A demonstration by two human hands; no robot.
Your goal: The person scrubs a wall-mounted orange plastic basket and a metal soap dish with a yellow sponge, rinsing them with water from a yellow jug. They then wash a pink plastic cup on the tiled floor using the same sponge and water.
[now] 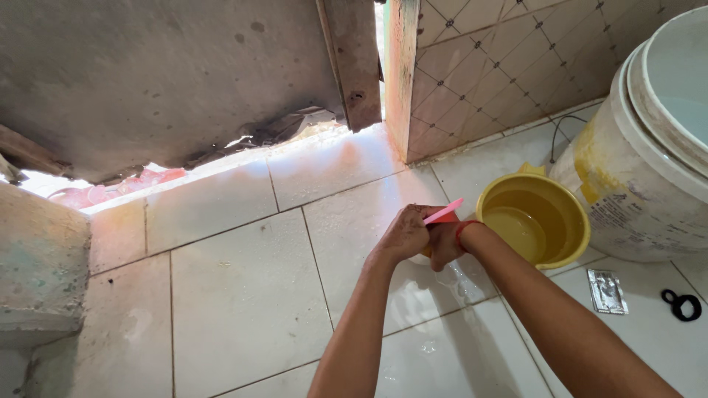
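Note:
My left hand is closed around a thin pink stick-like handle that pokes up and to the right from the fist. My right hand is tucked against the left one, fingers curled; a red band circles its wrist. Whatever lies under the two hands is hidden. Both hands hover over the wet white tiled floor, just left of a small yellow bucket holding some water.
A large white bucket with water stands at the right. A silver sachet and a black ring-shaped item lie on the floor near it. A worn wooden door with a broken bottom edge and a tiled wall close the back.

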